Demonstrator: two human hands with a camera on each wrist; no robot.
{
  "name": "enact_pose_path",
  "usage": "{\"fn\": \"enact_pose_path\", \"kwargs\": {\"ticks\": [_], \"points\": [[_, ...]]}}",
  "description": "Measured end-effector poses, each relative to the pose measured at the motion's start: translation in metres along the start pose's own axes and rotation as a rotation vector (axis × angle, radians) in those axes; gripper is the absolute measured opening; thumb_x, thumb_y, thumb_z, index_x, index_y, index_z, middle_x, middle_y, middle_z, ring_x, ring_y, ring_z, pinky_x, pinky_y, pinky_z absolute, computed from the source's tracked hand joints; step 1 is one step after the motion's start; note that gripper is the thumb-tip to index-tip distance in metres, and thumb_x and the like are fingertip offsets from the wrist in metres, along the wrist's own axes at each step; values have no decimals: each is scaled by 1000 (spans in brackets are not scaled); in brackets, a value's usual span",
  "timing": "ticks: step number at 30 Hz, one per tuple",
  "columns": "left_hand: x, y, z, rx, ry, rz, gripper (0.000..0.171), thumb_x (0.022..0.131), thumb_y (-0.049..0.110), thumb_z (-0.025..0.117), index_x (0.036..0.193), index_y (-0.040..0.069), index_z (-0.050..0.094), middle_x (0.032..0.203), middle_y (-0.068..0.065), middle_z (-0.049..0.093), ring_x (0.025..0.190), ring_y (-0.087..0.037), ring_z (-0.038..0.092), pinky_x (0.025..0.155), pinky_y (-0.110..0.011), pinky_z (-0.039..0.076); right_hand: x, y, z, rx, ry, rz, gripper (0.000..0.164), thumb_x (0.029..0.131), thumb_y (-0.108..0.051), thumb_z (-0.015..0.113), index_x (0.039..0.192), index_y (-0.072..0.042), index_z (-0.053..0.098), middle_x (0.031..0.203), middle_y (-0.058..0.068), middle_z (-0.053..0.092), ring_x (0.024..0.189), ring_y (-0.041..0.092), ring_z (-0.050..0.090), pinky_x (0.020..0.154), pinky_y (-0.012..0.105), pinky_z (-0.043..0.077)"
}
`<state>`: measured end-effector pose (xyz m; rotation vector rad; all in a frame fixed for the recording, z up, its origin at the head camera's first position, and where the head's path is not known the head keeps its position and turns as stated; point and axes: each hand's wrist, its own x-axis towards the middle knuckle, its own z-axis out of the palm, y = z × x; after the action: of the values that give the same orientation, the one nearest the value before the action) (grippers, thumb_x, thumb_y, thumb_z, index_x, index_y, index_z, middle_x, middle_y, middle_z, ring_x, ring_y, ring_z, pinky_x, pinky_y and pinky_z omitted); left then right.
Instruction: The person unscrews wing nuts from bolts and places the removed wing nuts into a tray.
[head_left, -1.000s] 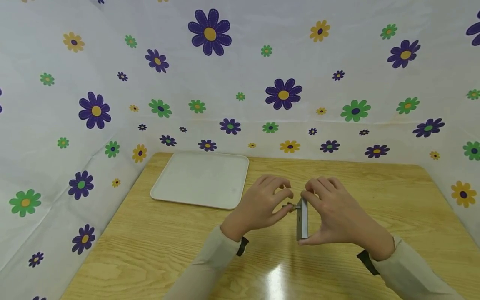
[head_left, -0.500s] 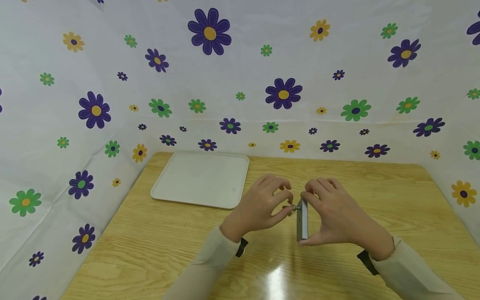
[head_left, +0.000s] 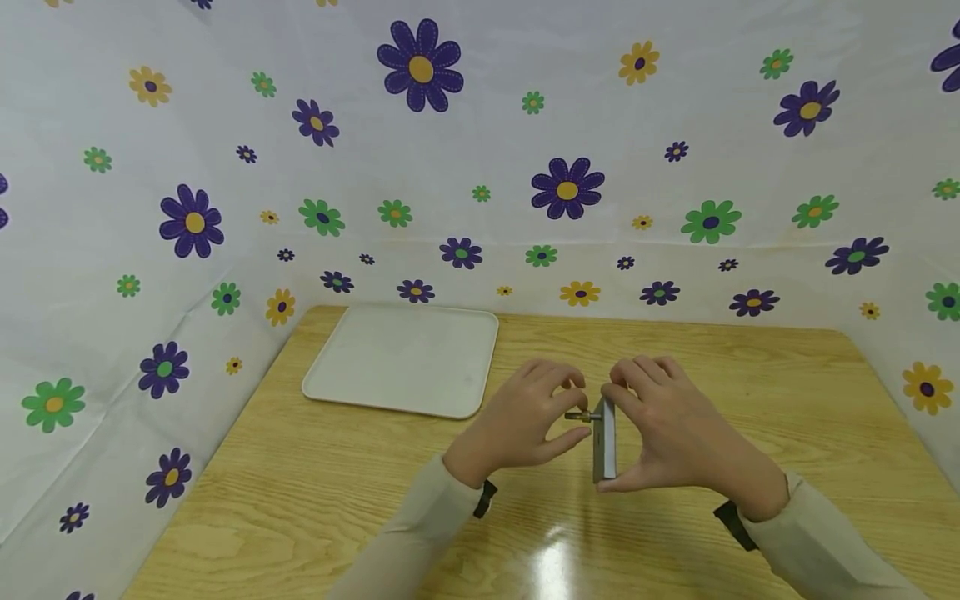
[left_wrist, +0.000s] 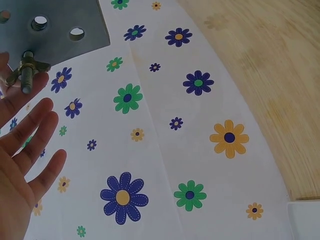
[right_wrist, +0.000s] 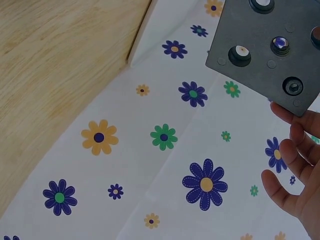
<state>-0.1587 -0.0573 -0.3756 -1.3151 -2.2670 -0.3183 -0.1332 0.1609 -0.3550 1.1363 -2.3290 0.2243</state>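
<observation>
A grey metal plate [head_left: 609, 442] with several holes is held on edge above the table by my right hand [head_left: 678, 425], thumb at its lower end and fingers at its upper end. The left wrist view shows a threaded bolt [left_wrist: 27, 85] sticking out of the plate with a brass wing nut [left_wrist: 27, 64] on it. My left hand [head_left: 517, 417] is at the wing nut, thumb and forefinger parted around the bolt; one finger lies right beside a wing. The plate's other face [right_wrist: 260, 65], in the right wrist view, shows a socket-head screw [right_wrist: 293, 86] seated in one hole.
A pale rectangular tray [head_left: 401, 358] lies at the back left of the wooden table [head_left: 300, 500]. A white cloth [head_left: 480, 133] with printed flowers hangs behind and at the sides.
The wing nut has turned on the bolt. My left thumb has moved away from the wing nut and a little lower. My right hand and the plate stay where they were.
</observation>
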Motion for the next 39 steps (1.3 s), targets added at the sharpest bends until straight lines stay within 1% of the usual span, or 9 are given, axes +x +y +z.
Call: {"fn": "enact_pose_path", "kwargs": {"ticks": [6,11,18,21,30,36,39], "points": [[2,-3,-2,24,23,-10,16,85,34,66,93,19,65,104,2,60,98,-15,58,95,-32,46,0,1,0,-12,0,2,90,51,-88,59,93,-9,61,93,4,51,87,20,47,74,40,41],[2,-5,-2,38,40,-20,14,87,32,65,92,19,65,103,2,60,99,-14,58,95,-32,45,0,0,1,-7,2,-2,89,50,-87,61,92,-9,61,92,3,50,86,19,46,75,40,39],[3,-5,-2,64,57,-35,12,87,30,65,92,19,66,103,2,61,99,-14,58,94,-32,46,0,-1,2,-5,22,-21,89,54,-89,54,91,-8,61,91,3,50,85,20,45,74,40,39],[3,-5,-2,70,58,-36,13,87,30,65,92,19,66,103,2,61,98,-14,58,94,-32,46,0,-1,2,-7,20,-17,90,55,-90,53,91,-8,62,91,4,50,85,20,46,75,41,40],[3,-2,-4,75,85,8,12,86,28,65,93,18,65,104,1,61,95,-13,58,92,-31,47,0,0,2,-12,-10,9,91,51,-89,57,94,-9,63,91,3,48,85,19,46,74,41,40],[2,-1,-5,46,157,85,13,84,28,67,91,17,64,105,-2,61,97,-16,57,93,-31,46,0,1,3,-13,-1,10,89,51,-88,58,92,-10,62,88,2,47,83,18,44,72,39,39],[1,-1,-4,33,162,106,12,84,28,67,88,17,64,105,-2,61,98,-17,58,94,-31,46,0,1,2,-15,3,10,89,51,-88,59,92,-9,62,88,3,47,83,19,44,72,39,39]]}}
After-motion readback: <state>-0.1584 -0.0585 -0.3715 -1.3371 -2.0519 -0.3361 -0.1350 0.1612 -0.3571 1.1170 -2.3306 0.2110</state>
